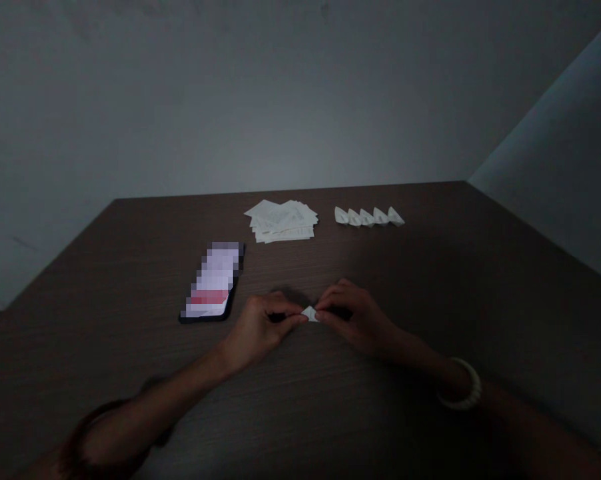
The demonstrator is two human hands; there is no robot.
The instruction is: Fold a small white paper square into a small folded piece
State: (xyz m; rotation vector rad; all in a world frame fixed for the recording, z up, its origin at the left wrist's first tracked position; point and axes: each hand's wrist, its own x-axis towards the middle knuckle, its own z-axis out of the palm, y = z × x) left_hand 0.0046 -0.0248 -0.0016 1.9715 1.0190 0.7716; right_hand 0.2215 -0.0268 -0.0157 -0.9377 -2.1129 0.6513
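Hands pinching from both sides: left hand (263, 328) and right hand (353, 319) nearly closed, holding folded paper piece (309, 314) between them, clear of the wooden desk (110, 320) at 6 o'clock; loose sheets (281, 221) at 12, folded paper shapes (369, 217) lined up at 1.

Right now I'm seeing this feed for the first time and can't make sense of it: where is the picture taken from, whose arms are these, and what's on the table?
This picture comes from a camera worn on a person's head, looking forward and down, so these bare arms are that person's own. The left hand and right hand pinch a small folded piece of white paper between them. On the dark wood-grain table lie a loose stack of white paper sheets, a row of five small folded paper shapes, and a smartphone with its screen pixelated. A white bangle circles the right wrist.
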